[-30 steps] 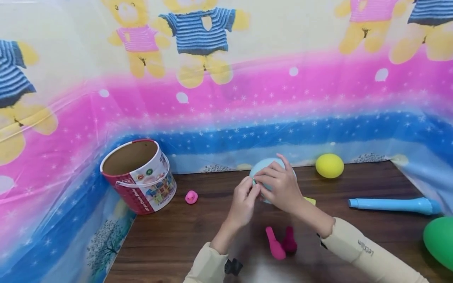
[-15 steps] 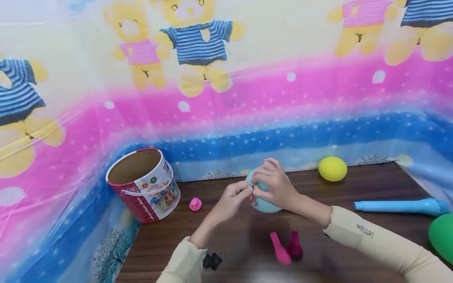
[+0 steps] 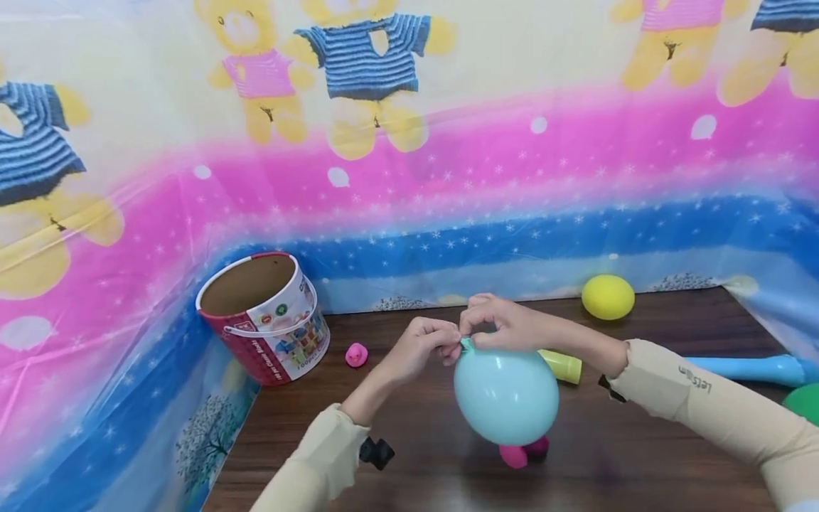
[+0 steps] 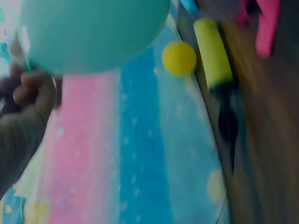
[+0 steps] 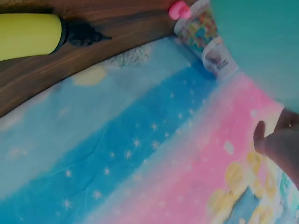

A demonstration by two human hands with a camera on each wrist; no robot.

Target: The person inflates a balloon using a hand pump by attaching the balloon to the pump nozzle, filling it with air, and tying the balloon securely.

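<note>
a dark wooden table spreads below, with a tilted bucket near its left back corner. over the table's middle hangs an inflated light-blue balloon, its neck pointing up and to the person's left, its long axis slanting from there down to the right. the left hand and right hand meet at that neck, fingertips of both pinching it. beyond the balloon, below the right forearm, lies a yellow pump; just below the balloon in the head view, two limp pink balloons are partly hidden. a pink duck sits beside the bucket.
</note>
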